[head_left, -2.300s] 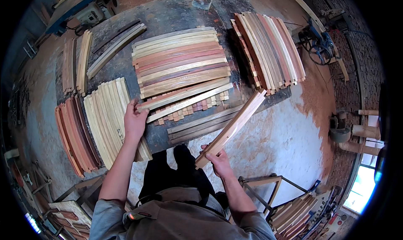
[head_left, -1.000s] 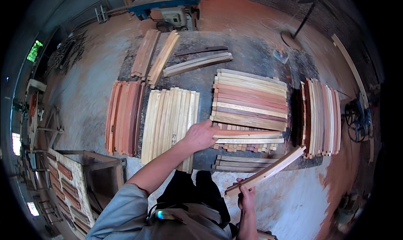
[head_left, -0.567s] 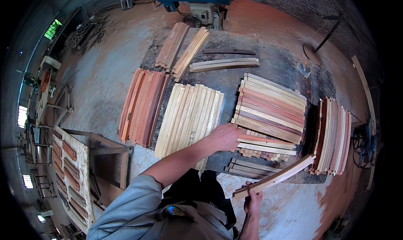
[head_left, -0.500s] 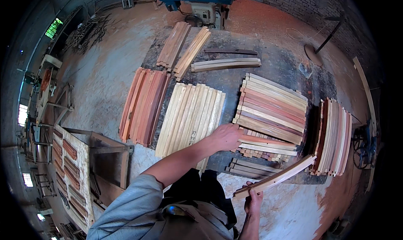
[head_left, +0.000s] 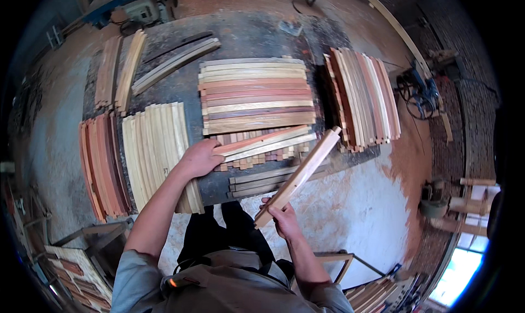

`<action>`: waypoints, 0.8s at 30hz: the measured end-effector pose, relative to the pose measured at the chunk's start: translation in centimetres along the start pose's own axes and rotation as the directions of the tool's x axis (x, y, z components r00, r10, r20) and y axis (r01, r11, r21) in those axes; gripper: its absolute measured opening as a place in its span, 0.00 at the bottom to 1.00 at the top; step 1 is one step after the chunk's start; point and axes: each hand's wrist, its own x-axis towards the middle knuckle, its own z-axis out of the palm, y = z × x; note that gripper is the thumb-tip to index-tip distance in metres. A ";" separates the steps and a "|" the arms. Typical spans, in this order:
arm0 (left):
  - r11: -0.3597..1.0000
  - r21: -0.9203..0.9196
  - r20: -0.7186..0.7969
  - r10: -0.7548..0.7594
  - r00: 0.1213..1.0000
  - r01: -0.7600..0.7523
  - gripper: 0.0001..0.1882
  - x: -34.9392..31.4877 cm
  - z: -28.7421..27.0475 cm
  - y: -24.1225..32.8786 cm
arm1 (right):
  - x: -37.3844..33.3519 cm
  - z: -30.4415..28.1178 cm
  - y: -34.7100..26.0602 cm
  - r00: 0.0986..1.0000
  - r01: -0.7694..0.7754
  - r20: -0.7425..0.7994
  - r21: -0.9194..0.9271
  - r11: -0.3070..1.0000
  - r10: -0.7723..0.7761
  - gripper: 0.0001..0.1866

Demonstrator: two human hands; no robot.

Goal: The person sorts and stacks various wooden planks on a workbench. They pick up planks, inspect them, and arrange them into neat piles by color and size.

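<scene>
My right hand is closed round the near end of a pale wooden slat, which slants up and away to the right, clear of the stacks. My left hand has its fingers curled on the left ends of a reddish slat and a pale slat beside it. These two lie at an angle on a layer of short-looking wood ends, just in front of a stack of mixed pale, pink and dark slats. The left fingertips are partly hidden.
Pale slats and reddish slats lie to the left, with another upright-running stack at right. Grey-brown slats lie nearest me. A blue-topped machine stands far left; a wheeled machine is at right.
The view has turned to the right, so the stacks sit further left. The slat in my right hand now points more steeply away from me. My left hand stays at the slat ends.
</scene>
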 end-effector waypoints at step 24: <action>0.891 0.406 -0.331 0.351 0.876 -0.203 0.13 0.9 2.7 -1.0 | -0.8 -1.3 0.7 0.999 -0.010 -0.049 0.098 0.995 0.015 0.18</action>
